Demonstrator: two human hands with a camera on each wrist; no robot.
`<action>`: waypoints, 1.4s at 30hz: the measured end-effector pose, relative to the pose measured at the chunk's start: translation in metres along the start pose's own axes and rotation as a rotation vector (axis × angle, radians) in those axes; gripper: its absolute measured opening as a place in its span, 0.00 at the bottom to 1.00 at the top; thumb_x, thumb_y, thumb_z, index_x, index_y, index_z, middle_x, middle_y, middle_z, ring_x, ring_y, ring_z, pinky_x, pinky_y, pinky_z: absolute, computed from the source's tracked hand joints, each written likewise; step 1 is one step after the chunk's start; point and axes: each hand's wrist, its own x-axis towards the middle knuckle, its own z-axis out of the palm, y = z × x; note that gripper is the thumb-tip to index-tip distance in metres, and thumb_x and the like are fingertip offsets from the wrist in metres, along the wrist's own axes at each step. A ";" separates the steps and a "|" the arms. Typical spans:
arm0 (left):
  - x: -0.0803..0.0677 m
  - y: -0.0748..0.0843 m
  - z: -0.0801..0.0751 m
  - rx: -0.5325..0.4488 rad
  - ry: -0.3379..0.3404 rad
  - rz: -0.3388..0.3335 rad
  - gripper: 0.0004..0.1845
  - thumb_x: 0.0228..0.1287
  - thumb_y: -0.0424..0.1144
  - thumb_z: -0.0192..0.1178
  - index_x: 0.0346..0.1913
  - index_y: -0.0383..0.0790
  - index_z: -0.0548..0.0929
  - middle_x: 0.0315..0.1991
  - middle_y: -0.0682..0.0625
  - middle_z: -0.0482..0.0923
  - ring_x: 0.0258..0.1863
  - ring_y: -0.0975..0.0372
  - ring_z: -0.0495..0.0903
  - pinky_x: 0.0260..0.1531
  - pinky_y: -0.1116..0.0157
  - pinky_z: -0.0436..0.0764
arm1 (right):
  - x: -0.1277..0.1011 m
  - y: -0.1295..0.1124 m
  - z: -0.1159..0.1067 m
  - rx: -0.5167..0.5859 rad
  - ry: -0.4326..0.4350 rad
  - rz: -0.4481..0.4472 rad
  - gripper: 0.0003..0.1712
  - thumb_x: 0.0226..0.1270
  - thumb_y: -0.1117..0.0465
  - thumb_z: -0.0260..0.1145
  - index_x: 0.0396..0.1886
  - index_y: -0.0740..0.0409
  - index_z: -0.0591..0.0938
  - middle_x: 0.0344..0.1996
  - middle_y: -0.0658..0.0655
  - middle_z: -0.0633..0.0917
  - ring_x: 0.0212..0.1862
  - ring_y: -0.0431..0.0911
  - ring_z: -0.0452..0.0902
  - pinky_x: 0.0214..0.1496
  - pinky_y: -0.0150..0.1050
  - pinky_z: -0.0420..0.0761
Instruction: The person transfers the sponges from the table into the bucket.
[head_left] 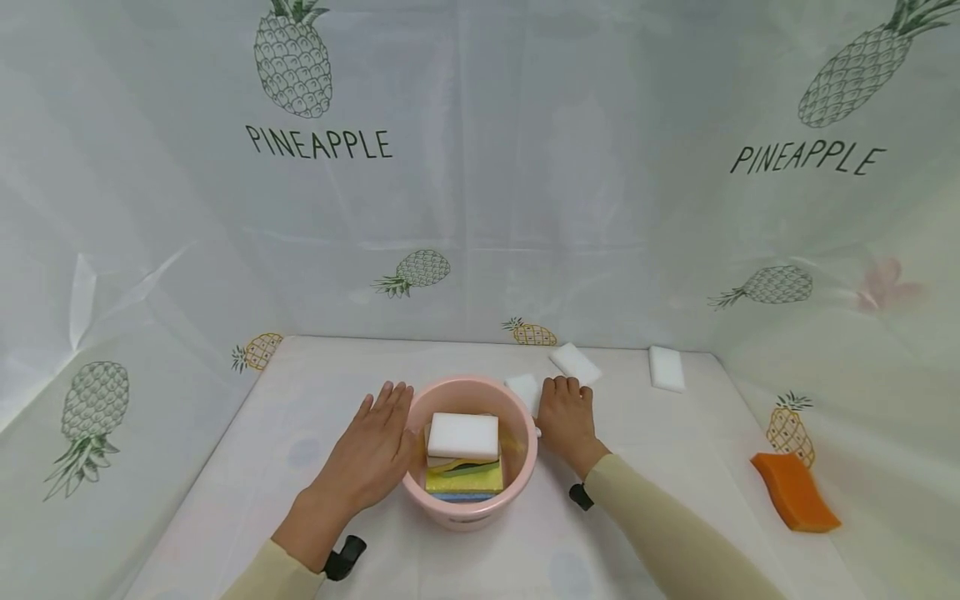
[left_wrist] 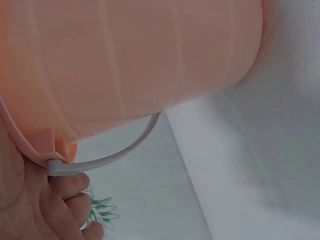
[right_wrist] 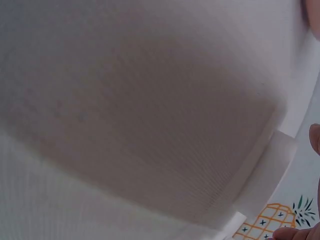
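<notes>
A pink bucket point(head_left: 471, 518) stands at the middle of the table, holding a white sponge point(head_left: 462, 436) on top of a yellow sponge point(head_left: 465, 479) and other coloured ones. My left hand point(head_left: 367, 454) lies against its left rim with the fingers extended. The left wrist view shows the bucket's grey handle point(left_wrist: 112, 159) hanging beside those fingers. To the right of the bucket, my right hand point(head_left: 567, 421) is low over the table, fingers bent loosely, with nothing visible in its grasp. Just ahead of it lie a white sponge point(head_left: 522, 387) and another white sponge point(head_left: 576, 364).
A third loose white sponge point(head_left: 667, 368) lies at the back right of the table. An orange sponge point(head_left: 797, 492) sits at the right edge. Behind and around the table hangs a pale sheet point(head_left: 547, 208) with pineapple prints.
</notes>
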 end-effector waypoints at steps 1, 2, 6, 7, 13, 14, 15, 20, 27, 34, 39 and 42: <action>0.000 0.000 0.000 0.000 0.001 0.000 0.33 0.83 0.45 0.48 0.81 0.29 0.61 0.81 0.36 0.61 0.84 0.44 0.55 0.82 0.43 0.55 | 0.000 0.000 0.002 -0.004 0.002 -0.004 0.30 0.61 0.49 0.78 0.46 0.67 0.75 0.44 0.66 0.78 0.54 0.62 0.71 0.55 0.60 0.73; 0.000 0.000 0.000 0.001 0.001 -0.001 0.34 0.83 0.46 0.48 0.81 0.29 0.61 0.81 0.36 0.61 0.84 0.44 0.55 0.82 0.43 0.55 | 0.000 0.000 0.004 -0.008 0.001 -0.008 0.28 0.61 0.50 0.77 0.44 0.67 0.75 0.43 0.65 0.77 0.53 0.62 0.71 0.55 0.60 0.73; 0.001 -0.001 0.001 0.002 -0.008 0.000 0.34 0.83 0.46 0.48 0.81 0.29 0.60 0.81 0.36 0.61 0.84 0.44 0.55 0.82 0.44 0.56 | 0.000 0.001 0.008 -0.040 -0.028 -0.009 0.26 0.66 0.48 0.73 0.42 0.66 0.74 0.39 0.63 0.76 0.50 0.60 0.71 0.54 0.60 0.73; 0.001 -0.001 0.001 0.002 -0.010 0.001 0.34 0.84 0.46 0.48 0.81 0.29 0.60 0.81 0.36 0.61 0.84 0.45 0.55 0.82 0.44 0.56 | 0.000 0.001 0.009 -0.044 -0.033 -0.008 0.26 0.67 0.47 0.72 0.41 0.66 0.74 0.38 0.63 0.75 0.49 0.60 0.71 0.54 0.59 0.73; 0.000 0.000 -0.001 0.000 -0.009 0.004 0.33 0.84 0.45 0.48 0.81 0.28 0.60 0.81 0.35 0.61 0.83 0.44 0.55 0.82 0.43 0.57 | -0.001 0.004 0.011 -0.030 -0.034 0.013 0.30 0.66 0.42 0.72 0.38 0.67 0.75 0.34 0.62 0.75 0.44 0.58 0.70 0.48 0.58 0.71; 0.000 0.000 -0.001 0.001 -0.012 0.002 0.34 0.84 0.46 0.48 0.81 0.28 0.60 0.81 0.36 0.61 0.83 0.44 0.55 0.82 0.43 0.57 | -0.001 0.004 0.012 -0.026 -0.038 0.021 0.31 0.65 0.41 0.72 0.37 0.68 0.76 0.33 0.62 0.75 0.43 0.58 0.70 0.47 0.57 0.71; 0.000 0.000 -0.001 0.001 -0.015 0.001 0.34 0.84 0.46 0.48 0.81 0.28 0.60 0.81 0.36 0.61 0.84 0.44 0.55 0.82 0.43 0.56 | -0.001 0.004 0.012 -0.021 -0.044 0.028 0.31 0.65 0.41 0.72 0.36 0.68 0.76 0.32 0.62 0.75 0.43 0.58 0.70 0.46 0.57 0.70; 0.000 0.000 -0.001 0.011 -0.023 -0.006 0.34 0.84 0.47 0.47 0.82 0.29 0.59 0.82 0.36 0.60 0.84 0.44 0.55 0.82 0.44 0.56 | 0.000 0.007 0.013 -0.001 -0.095 0.067 0.34 0.70 0.37 0.67 0.37 0.68 0.76 0.33 0.62 0.76 0.44 0.59 0.72 0.49 0.58 0.71; 0.001 0.000 0.000 0.008 -0.026 -0.012 0.34 0.84 0.47 0.47 0.82 0.30 0.59 0.82 0.36 0.60 0.84 0.45 0.54 0.82 0.44 0.56 | 0.001 0.024 0.011 0.073 -0.093 0.123 0.35 0.67 0.34 0.67 0.36 0.65 0.75 0.33 0.61 0.76 0.45 0.59 0.71 0.50 0.56 0.69; 0.004 0.003 0.001 -0.018 -0.048 -0.025 0.34 0.84 0.47 0.47 0.83 0.31 0.58 0.83 0.37 0.58 0.85 0.46 0.52 0.83 0.45 0.54 | -0.004 0.056 0.009 0.040 -0.023 0.092 0.33 0.64 0.39 0.69 0.40 0.68 0.75 0.36 0.63 0.77 0.47 0.61 0.71 0.52 0.58 0.70; 0.007 0.006 0.002 -0.020 -0.061 -0.023 0.34 0.85 0.48 0.45 0.83 0.31 0.57 0.83 0.38 0.57 0.85 0.46 0.51 0.83 0.45 0.53 | -0.005 0.076 0.000 0.001 -0.002 0.054 0.34 0.64 0.39 0.68 0.42 0.68 0.74 0.39 0.64 0.77 0.49 0.61 0.70 0.54 0.59 0.71; 0.009 0.008 0.003 -0.021 -0.061 -0.024 0.34 0.85 0.48 0.44 0.83 0.31 0.57 0.83 0.38 0.57 0.85 0.46 0.51 0.83 0.45 0.53 | -0.006 0.085 -0.008 -0.001 0.027 0.017 0.33 0.64 0.40 0.69 0.43 0.67 0.74 0.41 0.65 0.78 0.49 0.62 0.70 0.53 0.59 0.71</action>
